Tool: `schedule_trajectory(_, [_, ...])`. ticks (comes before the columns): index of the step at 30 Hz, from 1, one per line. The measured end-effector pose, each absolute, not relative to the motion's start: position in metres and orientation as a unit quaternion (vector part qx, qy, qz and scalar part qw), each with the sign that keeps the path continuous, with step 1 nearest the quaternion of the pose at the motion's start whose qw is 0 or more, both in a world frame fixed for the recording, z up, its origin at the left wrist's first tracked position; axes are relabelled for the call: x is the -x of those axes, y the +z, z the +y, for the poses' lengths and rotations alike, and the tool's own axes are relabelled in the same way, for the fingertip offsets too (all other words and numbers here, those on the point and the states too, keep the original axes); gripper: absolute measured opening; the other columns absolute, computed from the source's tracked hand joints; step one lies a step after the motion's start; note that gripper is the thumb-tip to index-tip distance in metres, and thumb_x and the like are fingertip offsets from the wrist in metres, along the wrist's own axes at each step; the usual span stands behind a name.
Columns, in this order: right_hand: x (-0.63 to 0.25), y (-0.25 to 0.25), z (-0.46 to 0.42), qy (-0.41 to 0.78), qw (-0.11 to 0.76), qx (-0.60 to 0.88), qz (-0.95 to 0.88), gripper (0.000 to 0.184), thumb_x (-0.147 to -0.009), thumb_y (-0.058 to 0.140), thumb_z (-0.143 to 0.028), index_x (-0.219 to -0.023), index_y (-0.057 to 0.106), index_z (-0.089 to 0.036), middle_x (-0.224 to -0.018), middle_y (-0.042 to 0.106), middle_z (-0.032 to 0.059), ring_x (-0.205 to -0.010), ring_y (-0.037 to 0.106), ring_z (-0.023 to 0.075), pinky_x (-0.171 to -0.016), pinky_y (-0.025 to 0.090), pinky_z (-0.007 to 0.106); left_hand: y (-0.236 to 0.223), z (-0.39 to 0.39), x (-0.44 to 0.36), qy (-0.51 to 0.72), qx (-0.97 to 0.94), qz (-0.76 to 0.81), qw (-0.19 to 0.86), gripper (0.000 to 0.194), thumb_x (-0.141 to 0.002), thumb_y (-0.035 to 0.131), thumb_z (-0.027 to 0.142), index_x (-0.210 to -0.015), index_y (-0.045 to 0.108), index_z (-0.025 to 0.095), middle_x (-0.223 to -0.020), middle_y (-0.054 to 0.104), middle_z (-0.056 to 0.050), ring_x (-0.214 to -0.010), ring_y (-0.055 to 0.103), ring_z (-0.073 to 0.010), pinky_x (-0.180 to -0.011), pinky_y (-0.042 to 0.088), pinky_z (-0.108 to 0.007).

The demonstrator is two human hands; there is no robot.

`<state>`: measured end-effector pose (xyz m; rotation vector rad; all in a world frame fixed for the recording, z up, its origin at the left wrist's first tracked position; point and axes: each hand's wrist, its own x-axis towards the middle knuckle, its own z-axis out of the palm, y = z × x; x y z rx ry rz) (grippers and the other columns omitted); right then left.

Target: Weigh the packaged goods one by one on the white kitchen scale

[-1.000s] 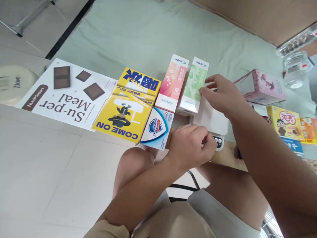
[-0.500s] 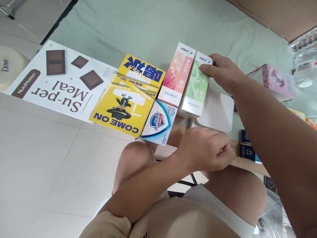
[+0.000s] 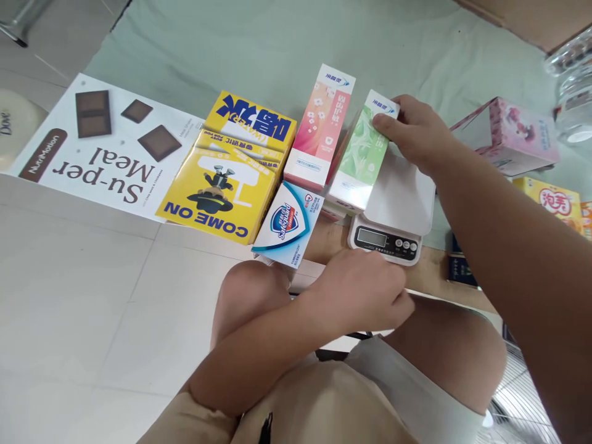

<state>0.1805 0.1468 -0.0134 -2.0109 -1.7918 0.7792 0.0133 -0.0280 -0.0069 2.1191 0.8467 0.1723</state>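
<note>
My right hand (image 3: 416, 132) grips the far end of a green and white toothpaste box (image 3: 363, 154), thumb on top and fingers behind. The box lies slantwise beside the white weighing plate of a digital kitchen scale (image 3: 386, 243), partly overlapping it in view. My left hand (image 3: 370, 290) is curled into a fist over my lap, just below the scale's buttons, with nothing visible in it. Left of the green box lies a pink and white toothpaste box (image 3: 319, 132). A Safeguard soap box (image 3: 287, 225) sits at its near end.
Yellow boxes (image 3: 226, 172) and a white Su-per Meal box (image 3: 111, 148) extend leftward along the table edge. On the right are a pink box (image 3: 522, 135), a yellow box (image 3: 550, 197), a dark blue box (image 3: 460, 268) and clear plastic bottles (image 3: 573, 105).
My left hand has drawn down and slightly left, uncovering the scale's display and buttons. My right hand keeps hold of the green box, which now sits apart from the pink one.
</note>
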Motion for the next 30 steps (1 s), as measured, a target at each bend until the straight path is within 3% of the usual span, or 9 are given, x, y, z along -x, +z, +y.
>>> schedule_trajectory(4, [-0.182,-0.014,0.148,0.297,0.212,0.671,-0.646,0.036,-0.1,0.065,-0.031,-0.133,0.057,-0.021,-0.133,0.065,0.01,-0.11,0.061,0.0181,-0.103,0.048,0.039,0.003,-0.039,0.023,-0.078,-0.835,0.376,0.394,0.025,-0.088,0.054,0.023,-0.066,0.066,0.019,-0.061,0.065,-0.008,-0.06,0.062,-0.0253,-0.055,0.03,-0.037])
schedule_trajectory(8, [-0.173,0.007,0.115,0.162,0.225,0.605,-0.747,0.052,-0.092,0.063,-0.016,-0.141,0.054,-0.027,-0.154,0.052,0.0126,-0.145,0.049,0.028,-0.123,0.041,0.049,0.005,-0.043,0.052,-0.169,-0.778,0.453,0.402,0.031,-0.093,0.048,0.023,-0.064,0.06,0.02,-0.069,0.068,-0.009,-0.066,0.066,-0.0264,-0.057,0.033,-0.037])
schedule_trajectory(11, [-0.164,0.01,0.07,0.107,0.198,0.512,-0.829,0.042,-0.088,0.071,-0.037,-0.128,0.062,-0.03,-0.156,0.05,0.0131,-0.157,0.038,0.0387,-0.13,0.032,0.06,-0.001,-0.044,0.063,-0.176,-0.765,0.472,0.402,0.028,-0.096,0.045,0.019,-0.072,0.06,0.019,-0.079,0.071,-0.01,-0.075,0.07,-0.027,-0.06,0.034,-0.037])
schedule_trajectory(14, [-0.154,-0.01,0.03,0.051,0.172,0.492,-0.852,0.049,-0.08,0.078,-0.056,-0.123,0.064,-0.038,-0.158,0.052,0.0067,-0.162,0.03,0.0449,-0.131,0.023,0.071,-0.008,-0.044,0.064,-0.184,-0.772,0.468,0.389,0.027,-0.097,0.041,0.014,-0.08,0.062,0.018,-0.086,0.073,-0.01,-0.08,0.071,-0.0271,-0.062,0.033,-0.036])
schedule_trajectory(19, [-0.137,-0.044,0.014,-0.007,0.152,0.565,-0.811,0.045,-0.085,0.076,-0.051,-0.127,0.064,-0.042,-0.158,0.056,0.0041,-0.162,0.035,0.0381,-0.133,0.023,0.068,-0.011,-0.041,0.06,-0.179,-0.785,0.45,0.386,0.024,-0.096,0.041,0.011,-0.086,0.062,0.018,-0.088,0.072,-0.01,-0.081,0.068,-0.0257,-0.062,0.032,-0.036])
schedule_trajectory(23, [-0.141,-0.044,0.021,0.016,0.152,0.561,-0.814,0.044,-0.092,0.067,-0.044,-0.135,0.061,-0.037,-0.161,0.055,0.0072,-0.161,0.039,0.0363,-0.131,0.029,0.066,-0.012,-0.037,0.058,-0.184,-0.779,0.45,0.397,0.022,-0.097,0.044,0.013,-0.083,0.06,0.019,-0.088,0.073,-0.008,-0.08,0.067,-0.0234,-0.062,0.034,-0.034])
schedule_trajectory(30, [-0.164,-0.045,0.028,0.075,0.167,0.511,-0.84,0.041,-0.095,0.063,-0.04,-0.135,0.06,-0.036,-0.162,0.051,0.0074,-0.163,0.034,0.0362,-0.128,0.037,0.065,-0.012,-0.027,0.06,-0.197,-0.767,0.445,0.418,0.022,-0.099,0.048,0.023,-0.079,0.056,0.021,-0.087,0.073,-0.003,-0.082,0.066,-0.0196,-0.064,0.038,-0.03])
